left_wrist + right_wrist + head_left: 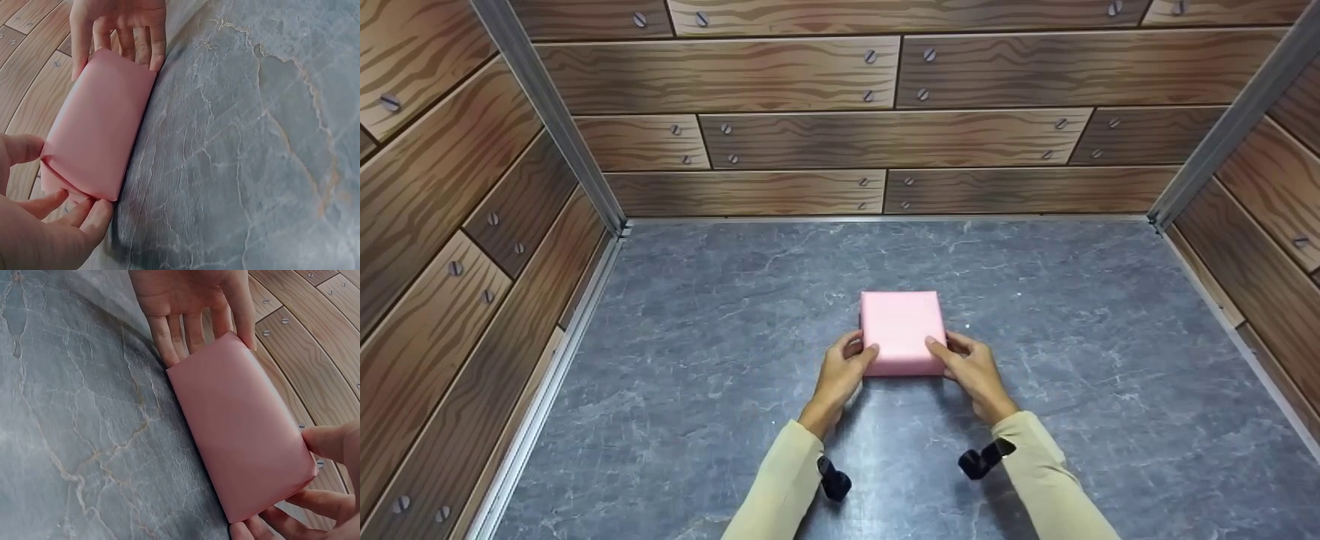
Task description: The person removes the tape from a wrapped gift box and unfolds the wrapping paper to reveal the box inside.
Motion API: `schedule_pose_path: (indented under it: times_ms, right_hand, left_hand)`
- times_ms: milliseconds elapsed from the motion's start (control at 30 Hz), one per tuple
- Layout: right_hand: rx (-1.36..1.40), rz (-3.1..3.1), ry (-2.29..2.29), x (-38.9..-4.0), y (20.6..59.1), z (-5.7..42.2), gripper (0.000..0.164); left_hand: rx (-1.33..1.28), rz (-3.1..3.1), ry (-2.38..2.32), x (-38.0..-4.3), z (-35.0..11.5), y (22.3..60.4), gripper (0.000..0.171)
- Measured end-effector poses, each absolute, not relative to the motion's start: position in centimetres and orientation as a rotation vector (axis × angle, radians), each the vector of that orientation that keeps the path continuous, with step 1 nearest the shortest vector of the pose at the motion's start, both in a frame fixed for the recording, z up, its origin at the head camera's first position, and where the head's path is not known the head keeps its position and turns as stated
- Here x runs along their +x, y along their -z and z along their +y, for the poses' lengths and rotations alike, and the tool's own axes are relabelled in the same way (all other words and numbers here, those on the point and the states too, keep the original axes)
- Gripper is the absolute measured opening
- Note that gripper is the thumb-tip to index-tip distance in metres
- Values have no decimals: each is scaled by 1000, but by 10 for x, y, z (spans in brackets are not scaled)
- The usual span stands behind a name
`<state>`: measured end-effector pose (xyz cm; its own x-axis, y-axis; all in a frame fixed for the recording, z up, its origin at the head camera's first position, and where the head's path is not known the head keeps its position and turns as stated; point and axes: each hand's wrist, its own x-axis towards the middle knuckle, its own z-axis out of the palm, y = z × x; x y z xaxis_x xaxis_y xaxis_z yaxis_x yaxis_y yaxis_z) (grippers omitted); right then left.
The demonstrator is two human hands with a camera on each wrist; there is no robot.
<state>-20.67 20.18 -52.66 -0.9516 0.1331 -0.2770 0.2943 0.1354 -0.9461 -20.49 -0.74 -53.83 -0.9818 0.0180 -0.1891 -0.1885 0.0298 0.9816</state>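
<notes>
A square box wrapped in pink paper [901, 324] is held between both hands near the middle of the grey surface. My left hand [838, 377] grips its left side, thumb on the top edge and fingers along the side. On the opposite side, my right hand [976, 377] holds it the same way. The left wrist view shows folded paper on the end of the pink box [104, 126] beside the left fingers [97, 222]. In the right wrist view the box [239, 427] is low at the surface; whether its underside touches cannot be told.
A grey marbled tabletop [720, 315] spreads around the box. Wood-plank-patterned walls [802, 139] stand at the back, left and right, with metal posts [556, 112] at the corners. Small black cameras [834, 480] sit at both wrists.
</notes>
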Motion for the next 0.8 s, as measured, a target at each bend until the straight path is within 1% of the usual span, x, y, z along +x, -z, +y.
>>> schedule_pose_path:
  times_ms: [300,567,800]
  right_hand:
    - [415,2251,1948,-206,524,202,62]
    - [391,2222,2035,-207,518,200,57]
    - [354,2305,2000,-207,511,200,52]
  left_hand:
    - [-178,2179,-2083,-204,-5,537,53]
    - [-134,2204,-2100,-206,-4,530,51]
    - [-78,2244,-2101,-207,-6,525,47]
